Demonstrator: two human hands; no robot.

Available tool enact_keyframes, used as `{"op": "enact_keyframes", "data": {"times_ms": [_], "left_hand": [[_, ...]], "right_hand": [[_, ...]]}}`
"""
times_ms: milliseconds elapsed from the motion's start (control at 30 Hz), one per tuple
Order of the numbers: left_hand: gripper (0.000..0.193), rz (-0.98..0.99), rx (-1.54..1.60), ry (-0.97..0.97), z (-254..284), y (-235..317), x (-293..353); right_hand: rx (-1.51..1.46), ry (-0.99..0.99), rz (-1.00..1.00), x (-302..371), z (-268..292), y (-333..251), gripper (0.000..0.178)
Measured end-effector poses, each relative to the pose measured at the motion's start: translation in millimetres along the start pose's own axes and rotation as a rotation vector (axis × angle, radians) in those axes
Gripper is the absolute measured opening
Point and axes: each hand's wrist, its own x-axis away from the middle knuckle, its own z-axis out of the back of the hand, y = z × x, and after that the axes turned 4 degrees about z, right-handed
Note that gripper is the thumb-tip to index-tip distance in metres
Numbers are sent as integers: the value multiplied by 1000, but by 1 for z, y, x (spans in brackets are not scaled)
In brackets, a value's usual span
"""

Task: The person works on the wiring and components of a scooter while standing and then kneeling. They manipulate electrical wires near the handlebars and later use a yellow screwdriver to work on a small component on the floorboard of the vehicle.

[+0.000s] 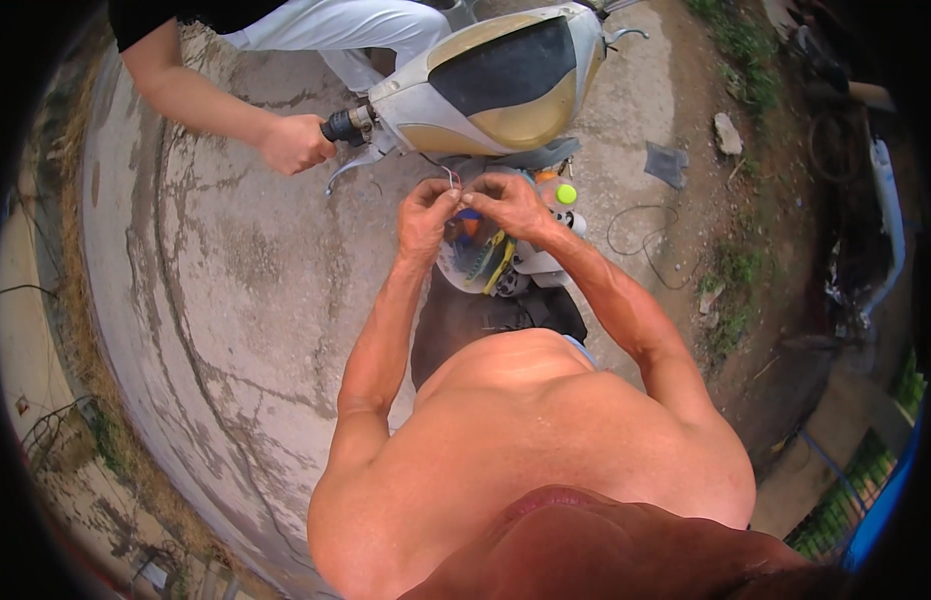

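Observation:
My left hand (423, 218) and my right hand (513, 206) meet at the fingertips, both closed in a pinch. Between them is a thin wire (453, 178), pale and reddish, that comes down from under the front of a scooter (496, 128). The scooter's front is white and gold with a dark panel (506, 65). Just below my fingers sits a rounded, clear-looking container (449, 277) with tools in it, among them one with yellow parts (501, 264). My fingers hide the wire's end.
Another person's hand (294, 143) grips the scooter's black handlebar grip (346, 124), beside a brake lever (351, 170). A bright green round thing (566, 194) lies right of my hands. On the ground are a grey plate (666, 164), a stone (728, 134) and a loose thin cable (641, 235).

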Motion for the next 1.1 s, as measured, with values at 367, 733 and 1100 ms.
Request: {"op": "enact_keyframes", "data": {"times_ms": [367,733,1100], "left_hand": [[11,58,12,-84,8,-5,-9],[9,-86,122,-145,14,-11,-11],[8,-105,94,-96,24,-7,-2]], "right_hand": [[171,40,19,4,0,5,24],[707,-12,301,-9,21,-20,26],[210,73,138,-7,11,-15,23]]}}
